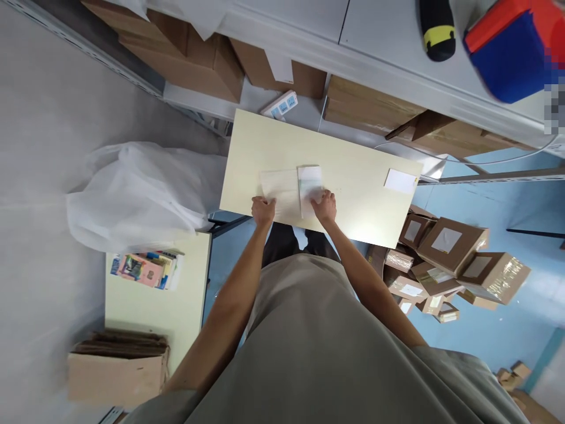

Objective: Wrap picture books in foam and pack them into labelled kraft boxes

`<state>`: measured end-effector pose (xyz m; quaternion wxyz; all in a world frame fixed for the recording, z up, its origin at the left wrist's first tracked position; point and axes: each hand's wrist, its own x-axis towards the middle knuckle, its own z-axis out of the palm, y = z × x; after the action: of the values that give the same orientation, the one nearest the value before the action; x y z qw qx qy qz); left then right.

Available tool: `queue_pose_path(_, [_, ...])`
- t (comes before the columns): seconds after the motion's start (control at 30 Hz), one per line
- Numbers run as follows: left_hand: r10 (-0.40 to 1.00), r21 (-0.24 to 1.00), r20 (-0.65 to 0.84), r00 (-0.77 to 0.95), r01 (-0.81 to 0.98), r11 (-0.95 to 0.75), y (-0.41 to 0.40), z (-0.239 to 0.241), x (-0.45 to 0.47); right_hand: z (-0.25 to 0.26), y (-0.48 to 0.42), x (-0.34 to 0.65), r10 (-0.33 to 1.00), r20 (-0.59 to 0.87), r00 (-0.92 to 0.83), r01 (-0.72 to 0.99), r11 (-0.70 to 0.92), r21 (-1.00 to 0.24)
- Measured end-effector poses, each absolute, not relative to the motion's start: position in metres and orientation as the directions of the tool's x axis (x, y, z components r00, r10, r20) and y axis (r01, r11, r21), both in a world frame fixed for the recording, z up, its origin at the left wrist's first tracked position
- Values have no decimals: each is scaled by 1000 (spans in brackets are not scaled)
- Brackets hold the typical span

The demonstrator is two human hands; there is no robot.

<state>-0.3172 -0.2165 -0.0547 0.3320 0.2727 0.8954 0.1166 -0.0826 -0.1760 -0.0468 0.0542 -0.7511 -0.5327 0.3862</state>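
A thin, pale, see-through sheet (282,187) lies on the cream tabletop (353,176); whether it is plastic or paper is blurred. My left hand (263,210) is closed on its lower left corner, near the table's front edge. To the right, a small white booklet (310,175) with a faint greenish band lies against or over the sheet's right side. My right hand (325,207) grips the booklet's lower right edge, with the thumb on top. Motion smears the booklet near that thumb.
A white card (399,181) lies at the table's right end. Behind stand a power strip (282,105) and cardboard boxes (371,105) under a grey shelf (309,23). White plastic wrap (141,194) and a side table with books (145,270) are left. Taped boxes (454,244) are piled right.
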Motion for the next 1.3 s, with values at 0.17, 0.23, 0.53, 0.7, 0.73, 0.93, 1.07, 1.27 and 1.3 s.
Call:
queue_pose_path(0.17, [684,406,-497,-534,554,727,-199,-38,-327,-42,-176,-102,798,-546,253,763,-512,-395])
queue_pose_path(0.23, [721,416,-486,-493,595,688,-193,-31,-332,-40,-174,-105,770,-577,273,754,-543,-369])
queue_pose_path(0.53, [745,474,-596,-301,617,628,-166,-17,-352,-10,-178,-127,813,-521,258,746,-511,-428])
queue_pose_path(0.7, [731,465,-646,-221,645,606,-156,-25,-364,9,-184,-173,850,-500,165,780,-423,-462])
queue_pose_path(0.73, [726,473,-657,-202,640,605,-155,-27,-367,9,-184,-182,848,-507,156,785,-418,-456])
queue_pose_path(0.93, [728,523,-680,-89,637,566,-156,-43,-382,-6,-184,-228,820,-551,156,826,-414,-382])
queue_pose_path(1.07, [734,522,-678,-43,676,521,-157,-54,-394,-20,-188,-248,810,-570,141,865,-380,-326])
queue_pose_path(1.27, [744,558,-669,-12,653,513,-157,-59,-410,-28,-193,-243,817,-532,222,840,-438,-321])
queue_pose_path(1.3, [747,567,-664,-22,637,522,-157,-60,-413,-29,-192,-239,816,-513,268,821,-472,-322])
